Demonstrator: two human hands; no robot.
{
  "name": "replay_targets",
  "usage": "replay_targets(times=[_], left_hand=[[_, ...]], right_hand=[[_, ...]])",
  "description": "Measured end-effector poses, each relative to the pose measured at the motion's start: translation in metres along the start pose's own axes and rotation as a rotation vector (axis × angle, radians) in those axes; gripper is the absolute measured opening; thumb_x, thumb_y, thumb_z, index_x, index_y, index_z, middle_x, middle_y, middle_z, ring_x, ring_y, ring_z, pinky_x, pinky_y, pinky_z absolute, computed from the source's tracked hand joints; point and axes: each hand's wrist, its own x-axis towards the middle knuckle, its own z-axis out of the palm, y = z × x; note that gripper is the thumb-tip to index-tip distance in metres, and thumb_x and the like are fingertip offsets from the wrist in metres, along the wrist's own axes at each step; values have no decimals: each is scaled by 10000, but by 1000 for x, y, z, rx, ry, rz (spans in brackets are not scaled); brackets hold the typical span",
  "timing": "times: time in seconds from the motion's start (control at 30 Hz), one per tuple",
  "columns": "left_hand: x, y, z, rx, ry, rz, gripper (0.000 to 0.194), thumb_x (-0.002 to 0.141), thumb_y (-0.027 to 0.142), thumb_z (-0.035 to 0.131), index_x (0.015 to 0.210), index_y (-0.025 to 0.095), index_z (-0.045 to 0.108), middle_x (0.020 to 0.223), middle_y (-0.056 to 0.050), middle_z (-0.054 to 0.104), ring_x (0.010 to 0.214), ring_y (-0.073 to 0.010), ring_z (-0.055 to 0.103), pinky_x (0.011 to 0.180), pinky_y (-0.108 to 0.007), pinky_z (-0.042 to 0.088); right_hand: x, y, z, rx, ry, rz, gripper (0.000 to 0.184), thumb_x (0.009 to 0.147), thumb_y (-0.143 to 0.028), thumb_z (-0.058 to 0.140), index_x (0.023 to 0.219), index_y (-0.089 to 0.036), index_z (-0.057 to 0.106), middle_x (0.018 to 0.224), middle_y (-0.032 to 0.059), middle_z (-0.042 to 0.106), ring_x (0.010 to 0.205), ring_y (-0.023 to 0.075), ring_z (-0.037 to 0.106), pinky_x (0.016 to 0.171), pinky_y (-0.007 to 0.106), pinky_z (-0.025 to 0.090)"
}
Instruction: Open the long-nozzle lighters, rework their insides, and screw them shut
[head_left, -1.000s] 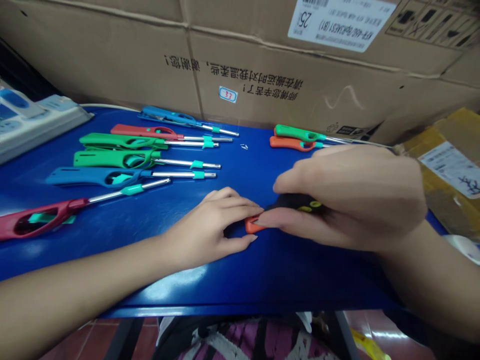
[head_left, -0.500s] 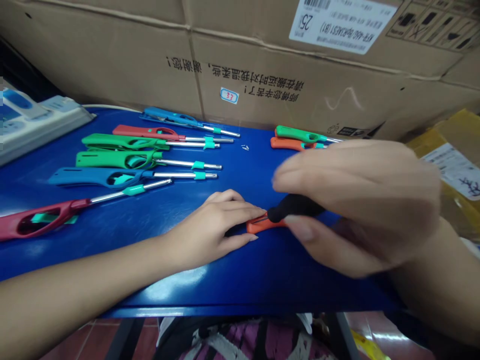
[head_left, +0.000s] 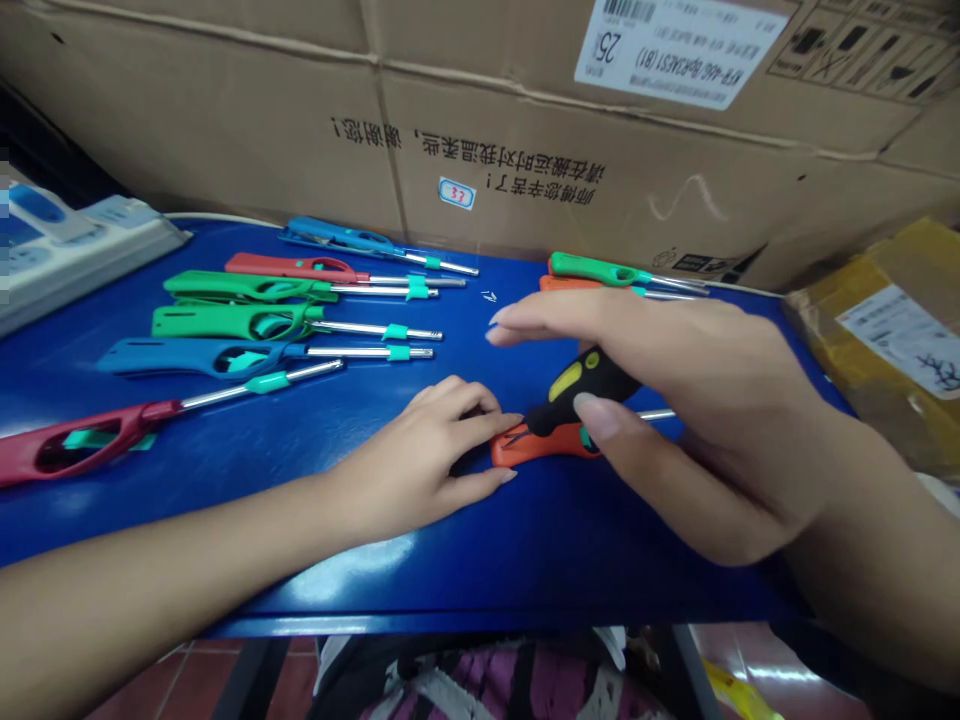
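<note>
My left hand rests on the blue table, thumb and fingers closed around the butt end of an orange long-necked lighter. Its metal barrel shows to the right, partly behind my right hand. That hand has a black-handled tool with yellow inlays, the thumb against its side and the index finger stretched out above. The tool's thin dark tip touches the lighter near its slotted end. The handle's far end is hidden by the palm.
Several coloured lighters, including a blue one and a dark red one, lie at left. A green lighter lies at the back right. A large carton stands behind, a power strip left, a taped parcel right.
My right hand has rolled back and its fingers have lifted and straightened, baring the yellow inlays and more of the orange lighter. My left hand has hardly moved.
</note>
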Motion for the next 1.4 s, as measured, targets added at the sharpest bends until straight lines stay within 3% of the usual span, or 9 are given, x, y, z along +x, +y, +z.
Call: replay_targets(times=[0.23, 0.43, 0.53, 0.67, 0.87, 0.97, 1.07, 1.27, 1.4], left_hand=[[0, 0, 1, -63, 23, -29, 279, 988, 335, 710, 1243, 221, 697, 1196, -78, 647, 1111, -268, 592, 1001, -451, 509], [-1, -1, -1, -19, 19, 8, 280, 1009, 345, 690, 1262, 228, 702, 1160, -83, 629, 1078, -263, 569, 963, -433, 504], [-1, -2, 0, -34, 9, -4, 315, 1005, 338, 699, 1299, 228, 680, 1168, -80, 631, 1104, -267, 572, 971, -429, 501], [-1, 0, 0, -75, 25, -40, 318, 985, 321, 730, 1282, 218, 679, 1123, -60, 638, 1062, -241, 592, 972, -414, 510], [0, 1, -2, -31, -10, -22, 280, 1011, 359, 687, 1254, 223, 714, 1150, -91, 645, 1061, -263, 580, 961, -455, 515], [0, 0, -1, -43, 8, -30, 323, 1002, 356, 701, 1298, 226, 693, 1192, -93, 648, 1094, -268, 586, 983, -458, 515], [0, 0, -1, -75, 16, -52, 352, 984, 330, 730, 1315, 222, 677, 1130, -68, 645, 1062, -250, 591, 966, -430, 518], [-1, 1, -2, -25, -2, -15, 275, 1010, 357, 690, 1248, 222, 718, 1159, -89, 641, 1074, -265, 577, 954, -436, 506], [-1, 0, -1, -44, 6, -25, 316, 1009, 348, 694, 1296, 218, 690, 1154, -88, 644, 1071, -260, 586, 965, -442, 514]], right_hand=[[3, 3, 7, -303, 64, 31, 523, 1043, -645, 509, 1184, -183, 711, 785, 25, 788, 677, 208, 741, 626, 326, 503], [0, 4, 3, -43, 64, -2, 387, 1056, -246, 431, 1380, -162, 625, 1319, 75, 767, 1120, 204, 759, 889, 313, 582], [0, 4, 2, -142, 58, 10, 274, 1059, -369, 544, 1213, -205, 702, 1100, 37, 819, 950, 200, 783, 847, 309, 577], [1, 5, 2, -365, 22, 101, 563, 1040, -687, 455, 953, -208, 738, 697, 25, 736, 648, 217, 726, 750, 360, 569], [-1, 5, -8, -76, 7, -48, 392, 1062, -259, 428, 1384, -173, 634, 1293, 80, 772, 1121, 220, 748, 865, 329, 567], [1, 5, -8, -106, -24, -49, 279, 1095, -362, 497, 1247, -234, 693, 1030, 10, 810, 892, 166, 753, 736, 295, 519], [4, 6, -6, -263, -62, 24, 458, 1087, -578, 459, 914, -235, 708, 678, -19, 693, 649, 164, 675, 597, 320, 414], [1, 12, -5, -62, -32, -99, 381, 1057, -266, 411, 1370, -144, 591, 1269, 91, 763, 1074, 200, 740, 816, 308, 529], [0, 12, -3, -190, -9, -70, 251, 1080, -418, 516, 1057, -228, 679, 843, -19, 757, 743, 159, 707, 644, 292, 452]])
